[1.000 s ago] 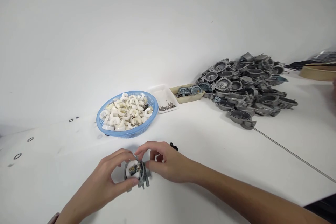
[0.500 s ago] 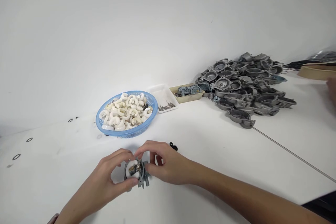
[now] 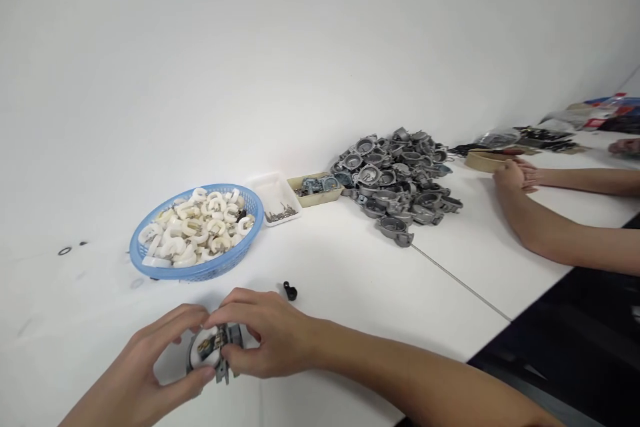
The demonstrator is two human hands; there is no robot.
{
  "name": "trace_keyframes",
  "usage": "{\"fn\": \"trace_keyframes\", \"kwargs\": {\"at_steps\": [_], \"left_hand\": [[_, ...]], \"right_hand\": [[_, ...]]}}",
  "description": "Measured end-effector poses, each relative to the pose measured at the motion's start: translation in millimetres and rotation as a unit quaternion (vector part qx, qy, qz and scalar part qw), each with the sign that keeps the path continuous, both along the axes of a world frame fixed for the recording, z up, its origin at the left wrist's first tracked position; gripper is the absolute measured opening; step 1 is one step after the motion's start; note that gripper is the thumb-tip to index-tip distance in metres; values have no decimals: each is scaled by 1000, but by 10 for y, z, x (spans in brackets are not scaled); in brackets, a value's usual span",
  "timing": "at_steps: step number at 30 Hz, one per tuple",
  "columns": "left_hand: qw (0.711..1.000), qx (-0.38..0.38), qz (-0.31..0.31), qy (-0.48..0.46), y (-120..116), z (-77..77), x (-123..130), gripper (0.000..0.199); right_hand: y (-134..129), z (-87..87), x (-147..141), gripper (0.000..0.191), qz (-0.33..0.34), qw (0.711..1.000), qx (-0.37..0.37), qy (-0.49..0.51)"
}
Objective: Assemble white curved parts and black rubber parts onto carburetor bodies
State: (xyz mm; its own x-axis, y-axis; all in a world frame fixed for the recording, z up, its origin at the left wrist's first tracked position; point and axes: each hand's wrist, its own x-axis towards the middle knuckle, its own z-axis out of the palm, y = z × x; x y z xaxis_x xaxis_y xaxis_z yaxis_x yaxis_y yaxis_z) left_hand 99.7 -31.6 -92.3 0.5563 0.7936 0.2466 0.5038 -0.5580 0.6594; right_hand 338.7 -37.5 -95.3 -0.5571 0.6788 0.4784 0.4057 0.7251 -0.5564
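Head view: the left hand point(image 3: 150, 363) and the right hand point(image 3: 267, 340) close together on a small grey metal part point(image 3: 215, 350) with a white float seated in it, held just above or on the white table point(image 3: 350, 280) at its near edge. The fingers of both hands are curled narrow around the part, left thumb under its lower rim, right fingertips pressing at its top and right side. Whether the part rests on the table or is lifted clear is hard to tell, since the hands hide its underside.

Judging by this grip, the float or its small pin could slip out if the pinch shifts, and a loose piece so near the table's edge could roll off to the floor. A small black piece point(image 3: 290, 291) lies just beyond the right hand and could be knocked by the knuckles.

Further back stand a blue basket point(image 3: 150, 267) of white floats, a white tray point(image 3: 273, 190) of pins, a beige tray point(image 3: 320, 195) and a pile of grey castings point(image 3: 400, 180). A co-worker's hands point(image 3: 515, 175) rest at the far right, well apart.
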Motion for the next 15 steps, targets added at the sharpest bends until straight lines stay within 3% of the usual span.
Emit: {"fn": "trace_keyframes", "kwargs": {"at_steps": [10,15], "left_hand": [[997,76,17,-1,42,-113,-11,34],[994,107,17,-3,118,-285,-100,43]], "right_hand": [[-6,-40,-9,40,-18,1000,6,-20],[-13,-78,-20,35,-36,998,23,-42]]}}
